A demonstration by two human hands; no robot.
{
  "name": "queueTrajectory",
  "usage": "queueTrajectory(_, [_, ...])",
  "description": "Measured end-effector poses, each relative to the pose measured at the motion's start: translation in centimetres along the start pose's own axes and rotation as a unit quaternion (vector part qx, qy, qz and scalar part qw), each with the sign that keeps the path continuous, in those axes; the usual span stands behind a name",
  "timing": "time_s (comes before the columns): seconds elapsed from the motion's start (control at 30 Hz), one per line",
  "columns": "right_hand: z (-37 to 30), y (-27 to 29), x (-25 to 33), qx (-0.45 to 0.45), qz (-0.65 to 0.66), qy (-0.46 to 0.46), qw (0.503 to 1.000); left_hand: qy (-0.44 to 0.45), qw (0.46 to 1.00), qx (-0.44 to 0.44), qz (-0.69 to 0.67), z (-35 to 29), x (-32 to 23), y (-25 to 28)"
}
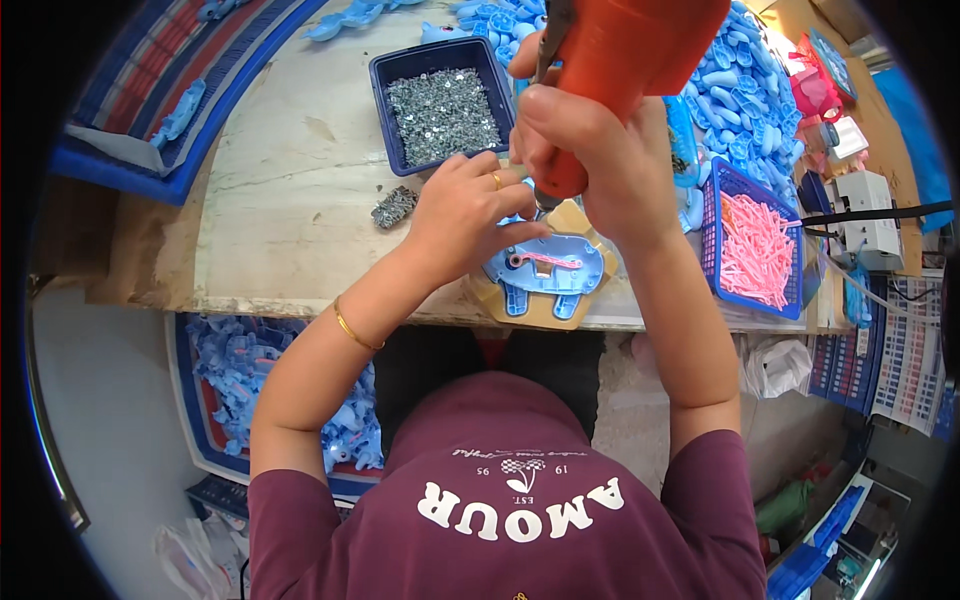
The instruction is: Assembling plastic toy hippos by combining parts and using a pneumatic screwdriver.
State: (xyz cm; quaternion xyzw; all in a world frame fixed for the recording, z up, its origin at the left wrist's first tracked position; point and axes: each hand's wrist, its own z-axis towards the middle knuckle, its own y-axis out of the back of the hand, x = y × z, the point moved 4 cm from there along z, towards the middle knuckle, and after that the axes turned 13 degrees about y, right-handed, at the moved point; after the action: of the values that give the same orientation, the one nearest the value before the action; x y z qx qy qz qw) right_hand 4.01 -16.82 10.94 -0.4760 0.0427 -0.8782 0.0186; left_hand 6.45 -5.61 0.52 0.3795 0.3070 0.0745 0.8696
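Observation:
An orange power screwdriver [630, 60] is gripped in my right hand [590, 140], its tip pointing down. Below the tip lies a blue plastic shell half [540, 265] with a pink strip [550, 262] and a small dark ring [515, 261] inside. This shell rests in a tan block fixture [490, 298] near the table's front edge. My left hand [470, 205] reaches in beside the tip with curled fingers, the thumb over the shell's upper edge. What its fingertips pinch, if anything, is hidden. A small heap of screws [395, 207] lies left of that hand.
A dark blue bin of screws [380, 75] stands behind my left hand. On the right, a blue basket [712, 235] holds pink strips, beside piled blue plastic parts [740, 110]. Another crate [190, 420] of blue parts sits below the table at left. A cable [880, 213] crosses the right side.

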Motion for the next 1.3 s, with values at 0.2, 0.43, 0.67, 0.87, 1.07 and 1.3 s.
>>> queueTrajectory(0.2, [-1.0, 0.8, -0.2, -0.007, -0.039, 0.013, 0.999, 0.003, 1.000, 0.014, -0.007, -0.3, -1.1, -0.4])
queueTrajectory(0.43, [-1.5, 1.1, 0.6, -0.021, -0.031, -0.022, 0.999, 0.088, 0.985, 0.042, -0.145, -0.8, -0.8, -1.3])
queueTrajectory(0.67, [-1.9, 1.6, 0.4, -0.028, -0.032, -0.019, 0.999, 0.095, 0.982, 0.045, -0.154, -1.0, -1.0, -1.3])
queueTrajectory(0.87, [-2.7, 1.6, 0.4, -0.013, -0.007, -0.048, 0.999, 0.162, 0.934, 0.128, -0.290, -2.0, -0.9, -2.6])
queueTrajectory(1.07, [-5.3, 4.1, -0.2, -0.072, -0.070, -0.033, 0.994, 0.109, 0.978, 0.075, -0.160, -2.0, -2.4, -1.4])
queueTrajectory(1.3, [-7.2, 5.5, -1.8, -0.085, -0.051, -0.080, 0.992, 0.001, 0.995, 0.094, -0.024, -3.8, -3.6, -2.7])
